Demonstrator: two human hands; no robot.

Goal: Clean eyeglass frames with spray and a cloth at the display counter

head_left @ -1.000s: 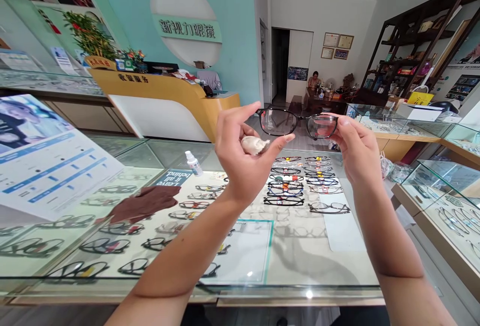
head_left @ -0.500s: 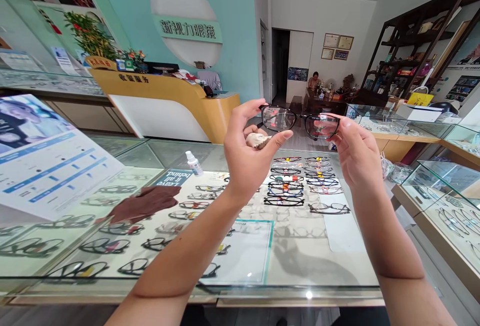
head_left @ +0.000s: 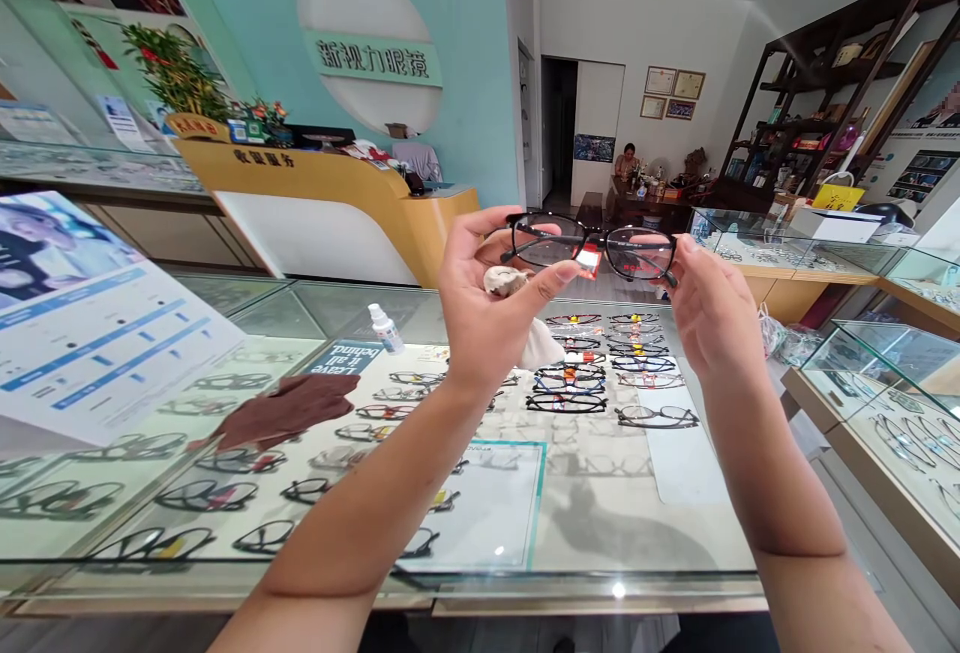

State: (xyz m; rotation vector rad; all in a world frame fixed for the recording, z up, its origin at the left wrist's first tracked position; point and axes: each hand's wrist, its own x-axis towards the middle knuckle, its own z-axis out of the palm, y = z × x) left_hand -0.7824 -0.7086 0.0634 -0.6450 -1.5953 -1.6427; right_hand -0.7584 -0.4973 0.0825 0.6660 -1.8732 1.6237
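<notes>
A pair of dark-framed eyeglasses (head_left: 596, 241) is held up above the glass counter, with a red-and-white tag showing behind the bridge. My left hand (head_left: 487, 298) is closed on the frame's left end, and a crumpled pale cloth (head_left: 504, 280) is bunched in the same palm, part of it hanging below. At the other end, the fingers of my right hand (head_left: 716, 303) pinch the frame by its right hinge. Below, rows of eyeglasses (head_left: 566, 401) lie along the display, some partly hidden by my left arm.
The glass display counter (head_left: 600, 583) spans the front. On it are a white spray bottle (head_left: 385, 327), a brown cloth (head_left: 292, 411) and a printed stand-up card (head_left: 97, 333). Another glass case (head_left: 885, 413) stands at right. Behind are a yellow reception desk (head_left: 442, 208) and a seated person (head_left: 627, 161).
The eyeglasses have tilted and shifted slightly left, so their folded-in temples and the tag now show. More of the pale cloth hangs below my left hand.
</notes>
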